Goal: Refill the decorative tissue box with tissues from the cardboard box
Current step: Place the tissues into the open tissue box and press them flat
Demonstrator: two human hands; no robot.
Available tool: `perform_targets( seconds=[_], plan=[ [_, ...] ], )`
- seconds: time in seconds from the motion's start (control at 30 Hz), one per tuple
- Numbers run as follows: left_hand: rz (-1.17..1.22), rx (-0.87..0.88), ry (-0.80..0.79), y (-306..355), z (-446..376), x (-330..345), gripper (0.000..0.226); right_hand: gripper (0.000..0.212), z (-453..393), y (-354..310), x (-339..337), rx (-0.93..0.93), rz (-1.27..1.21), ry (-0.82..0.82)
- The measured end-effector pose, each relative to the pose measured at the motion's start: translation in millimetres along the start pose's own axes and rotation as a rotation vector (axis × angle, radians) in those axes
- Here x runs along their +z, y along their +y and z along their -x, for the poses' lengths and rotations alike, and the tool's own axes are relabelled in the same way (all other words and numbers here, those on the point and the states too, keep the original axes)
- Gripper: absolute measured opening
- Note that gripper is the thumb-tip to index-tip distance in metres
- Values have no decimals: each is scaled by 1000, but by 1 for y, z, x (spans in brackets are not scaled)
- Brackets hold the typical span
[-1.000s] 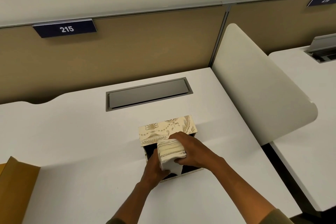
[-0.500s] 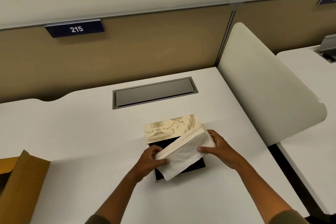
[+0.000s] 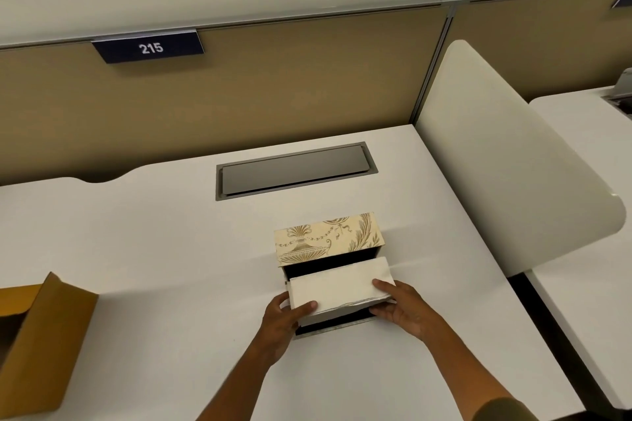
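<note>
Left hand (image 3: 280,321) and right hand (image 3: 407,311) fingers grip the tissue stack (image 3: 340,287) over the open decorative tissue box (image 3: 328,239); cardboard box (image 3: 41,345) at 9 o'clock.

Two bare forearms come up from the bottom edge, each ending in an ungloved hand: the left hand (image 3: 284,321) and the right hand (image 3: 407,311). No rings, watch or bracelets show on the fingers or wrists. At the lower right corner the edge of an olive-green sleeve (image 3: 502,409) covers the right arm near the elbow; the left arm is bare as far as it shows.
</note>
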State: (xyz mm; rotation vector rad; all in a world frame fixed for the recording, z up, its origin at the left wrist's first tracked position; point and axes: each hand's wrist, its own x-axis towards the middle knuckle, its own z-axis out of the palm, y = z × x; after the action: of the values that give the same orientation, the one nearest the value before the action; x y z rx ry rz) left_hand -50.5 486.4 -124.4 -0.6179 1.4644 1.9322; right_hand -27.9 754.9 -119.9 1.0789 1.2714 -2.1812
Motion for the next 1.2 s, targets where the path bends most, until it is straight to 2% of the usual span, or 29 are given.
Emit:
perform_targets(
  seconds=[0.2, 0.37, 0.5, 0.6, 0.7, 0.8, 1.2],
  plan=[
    [12, -53, 62, -3, -1, -1, 53, 32, -4, 5, 6, -8, -69, 27],
    [28, 0, 99, -6, -3, 3, 30, 41, -10, 3, 11, -10, -43, 26],
    [-82, 65, 110, -5, -4, 8, 16, 41, -13, 0, 14, -20, 23, 44],
    [-171, 119, 123, -2, -7, 14, 19, 41, -15, 0, 16, -27, 63, 66],
    [-264, 141, 149, 0, -10, 19, 40, 46, -18, 1, 20, -39, 108, 105],
    [-339, 155, 161, -2, -13, 20, 49, 49, -18, 2, 26, -47, 168, 145],
    [-472, 75, 261, 2, -25, 20, 46, 56, -17, -2, 42, -191, 628, 302]
  ],
)
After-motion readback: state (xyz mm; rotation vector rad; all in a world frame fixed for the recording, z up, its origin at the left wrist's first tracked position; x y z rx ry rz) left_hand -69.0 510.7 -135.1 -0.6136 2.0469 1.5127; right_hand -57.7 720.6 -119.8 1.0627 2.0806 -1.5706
